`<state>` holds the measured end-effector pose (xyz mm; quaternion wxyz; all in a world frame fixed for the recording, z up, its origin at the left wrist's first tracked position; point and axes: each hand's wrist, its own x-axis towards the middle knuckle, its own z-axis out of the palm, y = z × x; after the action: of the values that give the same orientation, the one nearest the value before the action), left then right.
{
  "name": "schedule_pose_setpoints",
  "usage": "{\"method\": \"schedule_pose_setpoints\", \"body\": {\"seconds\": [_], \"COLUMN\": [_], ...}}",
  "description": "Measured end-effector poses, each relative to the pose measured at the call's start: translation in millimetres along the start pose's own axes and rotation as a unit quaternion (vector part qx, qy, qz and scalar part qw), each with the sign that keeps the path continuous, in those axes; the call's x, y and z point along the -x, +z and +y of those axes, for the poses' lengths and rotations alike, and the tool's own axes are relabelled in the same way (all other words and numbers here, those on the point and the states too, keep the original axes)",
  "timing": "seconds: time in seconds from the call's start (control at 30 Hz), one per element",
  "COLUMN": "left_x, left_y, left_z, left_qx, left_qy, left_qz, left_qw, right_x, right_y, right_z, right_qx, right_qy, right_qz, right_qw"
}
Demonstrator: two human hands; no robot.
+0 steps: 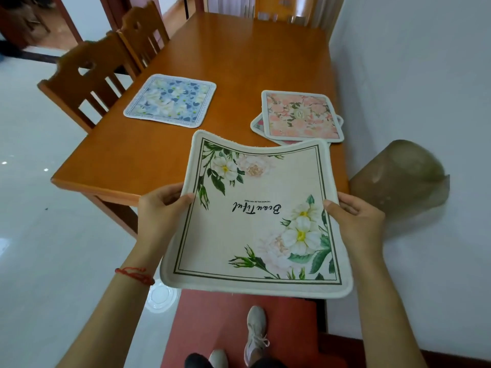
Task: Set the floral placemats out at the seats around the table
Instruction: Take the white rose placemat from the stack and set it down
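I hold a cream placemat (255,219) with white flowers and the word "Beautiful" in the air over the near end of the wooden table (228,62). My left hand (162,205) grips its left edge, thumb on top. My right hand (353,216) grips its right edge the same way. A blue floral placemat (171,100) lies flat on the table by the left chair. A pink floral placemat (301,116) lies at the right side on top of another mat (257,125), of which only a corner shows.
Two wooden chairs (87,78) stand along the table's left side and another (287,7) at the far end. A white wall (411,75) runs close along the right. A brownish translucent object (401,176) sits by the table's near right corner. My feet stand on a red mat (225,328).
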<state>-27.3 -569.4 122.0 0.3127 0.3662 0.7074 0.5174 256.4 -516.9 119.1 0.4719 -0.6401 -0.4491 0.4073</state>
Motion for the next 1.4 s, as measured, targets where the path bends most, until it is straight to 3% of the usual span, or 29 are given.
{"method": "schedule_pose_setpoints", "body": {"seconds": [0.27,0.63,1.07,1.4], "left_x": [40.0,76.8,136.9,192.7], "left_y": [-53.9,-106.7,-151.8,-203.3], "left_z": [-14.8,-46.0,-74.8,-110.5], "left_qx": [0.022,0.036,0.05,0.063], "left_qy": [-0.016,-0.1,-0.174,-0.24], "left_qz": [0.053,0.233,0.458,0.57], "left_qw": [0.998,0.967,0.87,0.783], "right_x": [44.8,43.9,70.8,144.6], "right_y": [27.3,100.9,211.5,291.4], "right_z": [-8.6,-17.4,-27.2,-16.9], "right_qx": [0.018,0.048,0.106,0.143], "right_qy": [-0.02,-0.049,-0.128,-0.179], "right_qz": [-0.054,-0.217,-0.439,-0.548], "right_qw": [0.998,0.974,0.883,0.804]}}
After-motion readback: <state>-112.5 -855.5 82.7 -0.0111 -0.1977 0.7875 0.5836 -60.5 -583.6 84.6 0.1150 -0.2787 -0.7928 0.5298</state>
